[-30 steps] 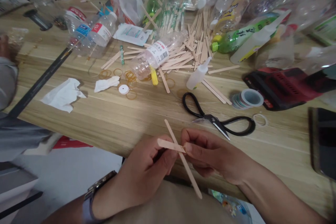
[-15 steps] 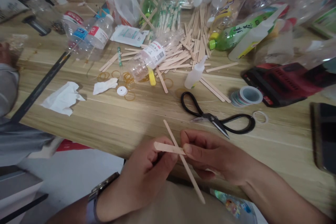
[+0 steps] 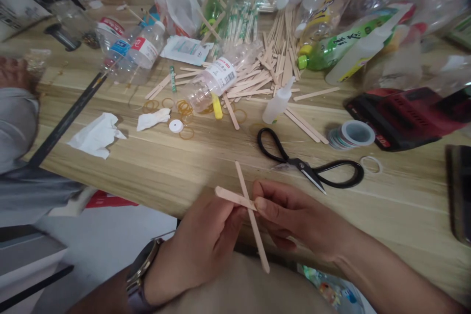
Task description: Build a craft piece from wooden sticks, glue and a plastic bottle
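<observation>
Two flat wooden craft sticks cross each other in front of me, just over the table's near edge. The longer-looking stick point(image 3: 258, 243) slants down toward my body, while the other stick point(image 3: 230, 196) lies across it and points left. My left hand point(image 3: 206, 238) is closed at the crossing, thumb and curled fingers on the sticks; part of the grip is hidden. With thumb and forefinger, my right hand point(image 3: 290, 216) pinches the right end of the crosswise stick. Black-handled scissors point(image 3: 301, 164) lie open just beyond my right hand.
Behind are a pile of craft sticks point(image 3: 253, 78), a plastic bottle point(image 3: 217, 78), a glue bottle point(image 3: 277, 103) and rubber bands point(image 3: 184, 107). A wire spool point(image 3: 353, 133) and red-black tool battery point(image 3: 397, 117) stand right. Tissues point(image 3: 97, 135) and another person's hand point(image 3: 14, 73) are left.
The long stick has turned a little, its lower end swinging left. Both hands keep their grip. The whole view has shifted slightly, with the table things now further right.
</observation>
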A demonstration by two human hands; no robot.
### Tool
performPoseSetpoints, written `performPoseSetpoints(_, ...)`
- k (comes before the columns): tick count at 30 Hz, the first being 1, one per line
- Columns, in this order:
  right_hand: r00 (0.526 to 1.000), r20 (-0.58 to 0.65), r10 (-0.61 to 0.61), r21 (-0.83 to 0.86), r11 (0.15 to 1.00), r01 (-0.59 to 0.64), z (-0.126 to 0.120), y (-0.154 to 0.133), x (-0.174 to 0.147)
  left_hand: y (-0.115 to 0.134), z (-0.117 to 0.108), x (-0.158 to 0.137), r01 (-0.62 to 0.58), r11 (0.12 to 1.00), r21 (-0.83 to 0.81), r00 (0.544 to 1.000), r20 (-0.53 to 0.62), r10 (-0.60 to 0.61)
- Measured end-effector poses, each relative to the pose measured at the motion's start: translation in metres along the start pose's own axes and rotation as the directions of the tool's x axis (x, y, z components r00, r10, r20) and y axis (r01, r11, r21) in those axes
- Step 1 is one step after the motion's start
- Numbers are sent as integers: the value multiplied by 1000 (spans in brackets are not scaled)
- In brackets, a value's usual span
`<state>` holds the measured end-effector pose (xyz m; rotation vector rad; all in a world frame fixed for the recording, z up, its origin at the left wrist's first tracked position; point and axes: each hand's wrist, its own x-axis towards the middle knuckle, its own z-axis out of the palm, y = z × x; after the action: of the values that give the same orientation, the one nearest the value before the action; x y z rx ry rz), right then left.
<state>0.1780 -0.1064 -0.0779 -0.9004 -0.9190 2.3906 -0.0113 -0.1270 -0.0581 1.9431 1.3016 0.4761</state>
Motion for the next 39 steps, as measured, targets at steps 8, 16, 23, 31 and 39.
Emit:
performPoseSetpoints(8, 997, 73, -14, 2, 1000, 14, -4, 1, 0, -6, -1, 0, -106, 991, -76, 993, 41, 109)
performPoseSetpoints(16, 995, 80, -58, 59, 997, 53, 1, 3, 1, 2, 0, 0, -184, 979, -89, 976, -138, 171)
performPoseSetpoints(23, 996, 74, -48, 81, 996, 42, 2, 2, -1, 3, 2, 1, -222, 975, -9, 947, -240, 214)
performPoseSetpoints(31, 998, 62, -22, 52, 998, 18, 1, 0, -2, 5, 0, 1, -266, 962, -66, 943, -226, 245)
performPoseSetpoints(39, 998, 1, -68, 55, 996, 68, 1, -2, 0, 3, 2, 4, -100, 883, -459, 992, 18, 122)
